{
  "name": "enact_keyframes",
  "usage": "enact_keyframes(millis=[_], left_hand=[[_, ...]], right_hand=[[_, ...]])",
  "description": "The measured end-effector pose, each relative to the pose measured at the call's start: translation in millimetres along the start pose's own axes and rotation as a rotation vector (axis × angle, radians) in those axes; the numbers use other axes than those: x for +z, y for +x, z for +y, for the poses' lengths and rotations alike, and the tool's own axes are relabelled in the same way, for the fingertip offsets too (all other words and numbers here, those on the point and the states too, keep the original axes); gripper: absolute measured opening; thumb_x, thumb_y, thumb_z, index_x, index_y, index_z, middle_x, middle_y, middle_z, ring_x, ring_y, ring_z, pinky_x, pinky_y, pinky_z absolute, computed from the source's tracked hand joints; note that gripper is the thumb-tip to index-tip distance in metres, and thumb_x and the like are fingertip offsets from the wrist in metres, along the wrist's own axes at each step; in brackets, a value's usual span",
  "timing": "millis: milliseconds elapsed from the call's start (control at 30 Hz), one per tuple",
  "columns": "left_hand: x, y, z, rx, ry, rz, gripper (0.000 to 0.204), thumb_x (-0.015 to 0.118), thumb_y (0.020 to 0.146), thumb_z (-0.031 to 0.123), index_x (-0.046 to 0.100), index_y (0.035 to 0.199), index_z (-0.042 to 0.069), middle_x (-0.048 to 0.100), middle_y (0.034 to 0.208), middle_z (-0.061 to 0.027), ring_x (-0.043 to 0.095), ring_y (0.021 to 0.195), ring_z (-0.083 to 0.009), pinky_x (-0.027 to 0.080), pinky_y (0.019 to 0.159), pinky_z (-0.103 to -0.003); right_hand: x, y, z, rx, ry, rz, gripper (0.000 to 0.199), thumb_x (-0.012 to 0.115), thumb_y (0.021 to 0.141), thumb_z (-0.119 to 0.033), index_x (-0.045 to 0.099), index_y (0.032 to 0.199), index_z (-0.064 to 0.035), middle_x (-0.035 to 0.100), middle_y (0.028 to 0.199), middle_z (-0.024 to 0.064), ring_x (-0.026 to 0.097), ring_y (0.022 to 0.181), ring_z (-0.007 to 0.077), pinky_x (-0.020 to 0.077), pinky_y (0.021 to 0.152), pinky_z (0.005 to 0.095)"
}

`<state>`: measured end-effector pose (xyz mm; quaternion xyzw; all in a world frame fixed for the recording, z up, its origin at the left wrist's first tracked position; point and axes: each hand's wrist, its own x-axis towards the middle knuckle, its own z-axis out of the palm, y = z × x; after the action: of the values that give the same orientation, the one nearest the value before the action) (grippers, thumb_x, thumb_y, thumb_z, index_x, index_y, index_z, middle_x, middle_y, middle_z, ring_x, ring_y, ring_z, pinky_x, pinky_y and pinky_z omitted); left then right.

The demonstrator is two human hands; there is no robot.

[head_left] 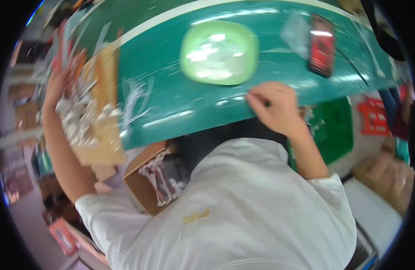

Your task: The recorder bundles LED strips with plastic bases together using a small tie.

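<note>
Green bowl beyond right fingers

Pale lime-green bowl at twelve o'clock, teal tabletop around it, red, dark-edged phone at two, as near as the blur lets me tell, deep-green crate and bright-red crate at three, white shirt at six, yellowish mark on it, tan carton at eight, off-white pieces at nine.

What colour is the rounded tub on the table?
The tub is light green, showing best in the head view.
</note>
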<state>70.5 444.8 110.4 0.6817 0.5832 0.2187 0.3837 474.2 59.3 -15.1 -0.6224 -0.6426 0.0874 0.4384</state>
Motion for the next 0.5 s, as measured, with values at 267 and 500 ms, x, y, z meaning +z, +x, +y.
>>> enact_keyframes(millis=[267,500], left_hand=[[5,-24,93,-0.015,-0.536,-0.422,0.021,0.045,0.100,0.023,0.050,0.092,0.005,0.036,0.054,0.0030,0.034,0.041,-0.0075,0.031,0.037,-0.025],[-9,-67,145,0.386,-0.555,-0.309,0.021,0.048,0.101,0.020,0.052,0.100,-0.001,0.032,0.064,0.0038,0.029,0.051,-0.0054,0.027,0.046,-0.022]], right_hand=[[6,3,-10,0.075,-0.087,0.005,0.007,0.070,0.078,0.002,0.064,0.079,-0.0009,0.057,0.064,0.0069,0.051,0.052,0.0150,0.0391,0.050,0.0262],[3,2,-15,0.088,-0.076,0.007,0.008,0.071,0.077,0.002,0.064,0.079,-0.0005,0.056,0.063,0.0073,0.051,0.052,0.0154,0.0394,0.051,0.0265]])
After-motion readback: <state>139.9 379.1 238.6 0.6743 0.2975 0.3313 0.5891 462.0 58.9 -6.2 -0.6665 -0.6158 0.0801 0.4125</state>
